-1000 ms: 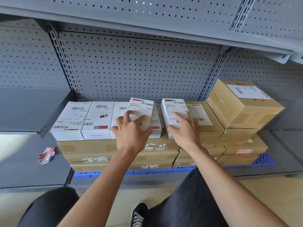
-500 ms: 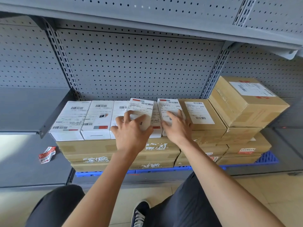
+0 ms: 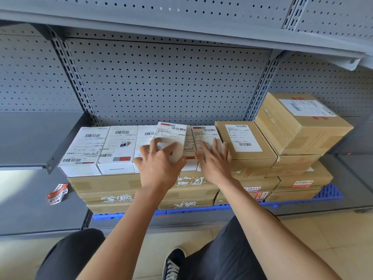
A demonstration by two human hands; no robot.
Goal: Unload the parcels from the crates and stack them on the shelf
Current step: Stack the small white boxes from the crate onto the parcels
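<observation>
- on the low grey shelf (image 3: 30, 211), a blue plastic pallet (image 3: 329, 194) carries layers of flat brown cartons (image 3: 105, 185), and a row of white parcels lies across the top of them.
- the left hand (image 3: 159, 164) rests on a white labelled parcel (image 3: 171, 138) that lies tilted across the middle of the row, its far edge raised above its neighbours; the fingers are spread over its near half and the thumb curls against its right edge, so this grip holds the parcel lightly.
- the right hand (image 3: 214, 160) lies flat on the next white parcel (image 3: 204, 136) to the right, fingers straight and slightly fanned, pressing down on the label with nothing clasped.
- that parcel sits just beside a brown box with a white label (image 3: 245, 139), touching or nearly touching its left side.
- at the left end of the row two more white boxes (image 3: 84, 150) lie side by side, barcodes up, and a third is partly hidden under the tilted parcel.
- to the far right a bigger brown carton (image 3: 302, 122) sits skewed on top of other brown boxes, its shipping label facing up.
- a crumpled red and white sticker (image 3: 57, 194) lies on the bare shelf to the left of the pallet.
- behind the stack stands a grey perforated back panel (image 3: 161, 81), and another shelf board (image 3: 181, 19) runs overhead.
- near the bottom edge the person's dark trousers (image 3: 232, 255) and one dark shoe with white laces (image 3: 173, 263) show over a pale tiled floor (image 3: 333, 235).
</observation>
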